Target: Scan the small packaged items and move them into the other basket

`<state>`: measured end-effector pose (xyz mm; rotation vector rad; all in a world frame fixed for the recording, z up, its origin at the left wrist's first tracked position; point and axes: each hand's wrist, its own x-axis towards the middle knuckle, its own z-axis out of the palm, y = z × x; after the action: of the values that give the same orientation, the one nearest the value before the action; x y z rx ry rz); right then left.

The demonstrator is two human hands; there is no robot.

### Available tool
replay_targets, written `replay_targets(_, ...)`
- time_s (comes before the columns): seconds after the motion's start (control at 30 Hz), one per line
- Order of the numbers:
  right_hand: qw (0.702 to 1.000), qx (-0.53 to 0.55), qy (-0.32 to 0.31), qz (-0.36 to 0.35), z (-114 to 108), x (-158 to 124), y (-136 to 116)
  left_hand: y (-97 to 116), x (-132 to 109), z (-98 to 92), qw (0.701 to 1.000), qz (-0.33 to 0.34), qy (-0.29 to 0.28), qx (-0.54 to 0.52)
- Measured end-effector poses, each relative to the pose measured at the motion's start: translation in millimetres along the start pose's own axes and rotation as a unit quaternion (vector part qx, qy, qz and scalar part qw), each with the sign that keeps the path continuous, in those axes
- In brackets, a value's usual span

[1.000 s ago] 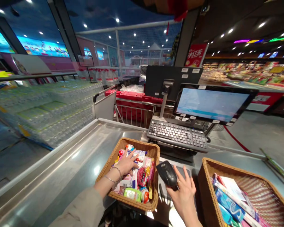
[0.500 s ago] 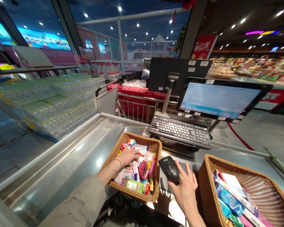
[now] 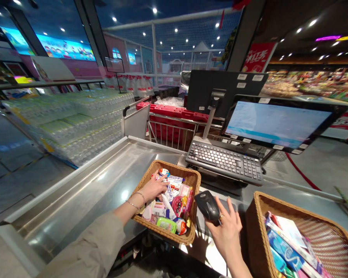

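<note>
A wicker basket [image 3: 197,200] full of small packaged sweets and toys stands on the metal counter. Inside it, my left hand [image 3: 153,188] rests on the packets with its fingers spread, not closed round any of them. Near its fingertips are a ball-shaped wrapped item [image 3: 164,172] and a white-and-blue packet [image 3: 175,180]. At the basket's front lie a green pack [image 3: 166,224] and a pink round item [image 3: 177,204]. To the right of the basket, my right hand [image 3: 226,227] grips a black barcode scanner [image 3: 207,205], thumb below it and some fingers stretched out.
A second wicker basket [image 3: 254,231] at the right holds boxes, including a blue one [image 3: 284,247]. Behind the scanner are a keyboard [image 3: 224,160] and a lit monitor [image 3: 275,123]. A shopping trolley [image 3: 168,129] stands beyond the counter [image 3: 110,177]. Stacked bottles [image 3: 84,123] are at the left.
The view has turned slightly left. My left hand has shifted a little within the basket, and a white-and-blue packet under it lies differently. My right hand keeps the scanner in place.
</note>
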<state>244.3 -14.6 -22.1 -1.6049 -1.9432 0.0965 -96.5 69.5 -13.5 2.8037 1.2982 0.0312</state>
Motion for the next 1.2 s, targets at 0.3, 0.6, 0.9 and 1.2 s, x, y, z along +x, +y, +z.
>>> replay_targets(0.3, 1.000, 0.013, 0.002, -0.009, -4, 5, -3, -1, -8, -25.5, 0.995, -0.087, 0.023, -0.037)
replay_targets(0.6, 0.999, 0.032, 0.002, 0.017, -15, 8, -13, 27, -5, -34.5, 0.971, -0.199, 0.117, -0.061)
replay_targets(0.9, 1.000, 0.025, 0.009, 0.012, -21, 9, -22, 56, 12, -27.8, 0.945, -0.233, 0.212, -0.083)
replay_targets(1.2, 1.000, 0.016, 0.010, -0.012, -19, 8, -18, 74, 19, -38.3, 0.938, -0.246, 0.231, -0.083)
